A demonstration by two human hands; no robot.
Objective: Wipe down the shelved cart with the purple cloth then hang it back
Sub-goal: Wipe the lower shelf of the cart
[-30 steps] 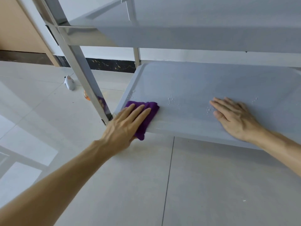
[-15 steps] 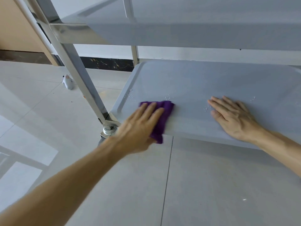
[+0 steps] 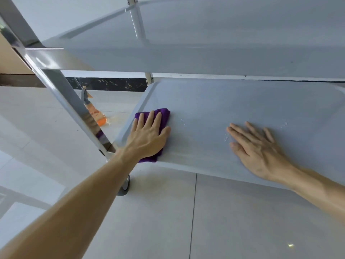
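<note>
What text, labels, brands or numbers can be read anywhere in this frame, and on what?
None can be read.
Spray bottle on the floor behind the cart post: its orange body seems to carry a label, but it is too small and blurred to read.
Cart shelves, purple cloth under the left hand, right hand, floor tiles: no print shows.

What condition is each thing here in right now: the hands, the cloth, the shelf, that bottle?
Left hand: flat, pressing the purple cloth.
Right hand: flat and bare on the shelf.
Purple cloth: bunched at the shelf's left end.
Lower shelf: droplets on it.
Spray bottle: upright on the floor, orange liquid low.
</note>
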